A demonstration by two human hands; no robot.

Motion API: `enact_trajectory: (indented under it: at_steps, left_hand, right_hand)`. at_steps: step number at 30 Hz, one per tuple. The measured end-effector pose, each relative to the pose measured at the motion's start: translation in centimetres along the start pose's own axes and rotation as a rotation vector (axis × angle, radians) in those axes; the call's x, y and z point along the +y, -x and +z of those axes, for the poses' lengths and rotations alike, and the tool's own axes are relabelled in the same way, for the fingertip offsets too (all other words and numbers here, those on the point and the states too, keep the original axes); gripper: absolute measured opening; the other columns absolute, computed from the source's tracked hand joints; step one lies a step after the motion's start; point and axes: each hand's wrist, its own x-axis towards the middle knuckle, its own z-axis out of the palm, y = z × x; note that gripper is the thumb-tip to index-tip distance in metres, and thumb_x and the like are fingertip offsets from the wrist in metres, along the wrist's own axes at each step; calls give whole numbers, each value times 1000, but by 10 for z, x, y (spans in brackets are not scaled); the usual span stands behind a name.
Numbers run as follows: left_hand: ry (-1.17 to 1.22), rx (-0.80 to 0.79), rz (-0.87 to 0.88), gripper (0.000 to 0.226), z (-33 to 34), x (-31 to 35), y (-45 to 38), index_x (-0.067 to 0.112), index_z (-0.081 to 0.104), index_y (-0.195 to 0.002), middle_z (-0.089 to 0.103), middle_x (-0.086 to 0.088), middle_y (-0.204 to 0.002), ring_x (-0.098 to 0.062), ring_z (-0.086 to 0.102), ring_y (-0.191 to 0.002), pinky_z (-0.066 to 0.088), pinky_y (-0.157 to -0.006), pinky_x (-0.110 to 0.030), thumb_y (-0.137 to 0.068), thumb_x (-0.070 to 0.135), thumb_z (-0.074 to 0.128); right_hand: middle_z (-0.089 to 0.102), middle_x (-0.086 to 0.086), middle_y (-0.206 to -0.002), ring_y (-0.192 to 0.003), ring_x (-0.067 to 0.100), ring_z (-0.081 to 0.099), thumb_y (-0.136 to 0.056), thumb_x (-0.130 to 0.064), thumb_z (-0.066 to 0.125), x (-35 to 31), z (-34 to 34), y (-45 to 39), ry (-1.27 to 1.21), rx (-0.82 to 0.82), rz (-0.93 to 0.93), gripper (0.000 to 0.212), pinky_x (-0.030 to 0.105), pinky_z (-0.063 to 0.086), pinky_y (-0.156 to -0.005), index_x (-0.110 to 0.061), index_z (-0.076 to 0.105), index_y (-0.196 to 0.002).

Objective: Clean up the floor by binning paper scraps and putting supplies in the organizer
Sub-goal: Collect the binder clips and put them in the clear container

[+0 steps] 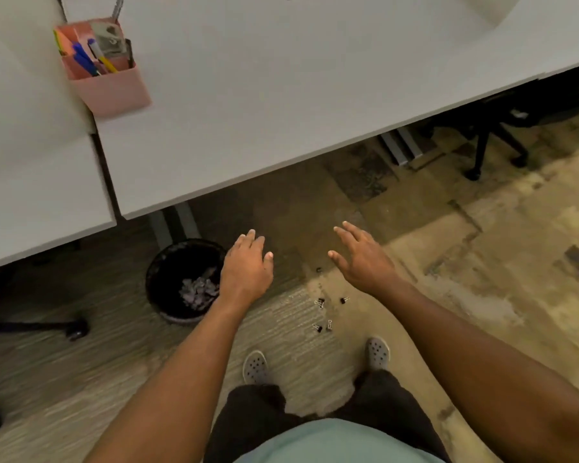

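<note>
Two white desk (281, 95) surfaces fill the upper part of the view, and all positions below are given relative to the bin (184, 279). The bin is a black round container standing on the floor (81, 362) just below the near desk edge. It holds a heap of grey paper scraps (199, 290). No loose paper is visible on the floor around it, so the scrap-binning stage is judged complete or nearly so.

The pink organizer (111, 85) stands on the desk, well above and to the left of the bin. It already contains pens, sticky notes and other supplies.

Remaining work: several small black binder clips (325, 312) lie scattered on the floor to the right of the bin, in front of the person's shoes. These have yet to be collected and placed in the organizer. The task is judged past its midpoint, with the supply stage unfinished.

Grip state: the left hand (248, 265) hovers over the right rim of the bin, fingers relaxed and slightly bent, holding nothing. The right hand (365, 259) is further right of the bin, above the clips, fingers spread and extended, also empty. Neither hand touches any object.
</note>
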Motion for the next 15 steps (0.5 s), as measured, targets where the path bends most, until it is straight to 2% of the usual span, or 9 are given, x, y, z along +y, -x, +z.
enact_trajectory:
  at_steps: [4,8,15]
  left_hand:
    - [38,-55,-53,46,67,14,-1,8,46,-139,33,-11,-154,-26,27,-144,26,-118,-41,-97,29,45]
    - [55,-188,-146,46,146,35,0,10,45,-140,29,-11,-157,-27,26,-144,25,-118,-40,-97,25,45]
    - [98,-372,-243,52,312,50,-16,11,39,-145,32,-9,-155,-23,29,-143,24,-118,-33,-95,24,48]
  right_hand:
    - [26,2,-156,-141,23,27,-96,-51,39,60,40,-4,6,-72,19,60,40,29,-112,-23,28,-147]
    - [29,7,-155,-140,27,29,-96,-47,42,126,94,-19,13,-200,27,58,42,30,-112,-20,30,-146]
    - [42,5,-144,-126,27,44,-91,-30,56,232,226,-45,0,-383,34,45,39,42,-101,-19,46,-133]
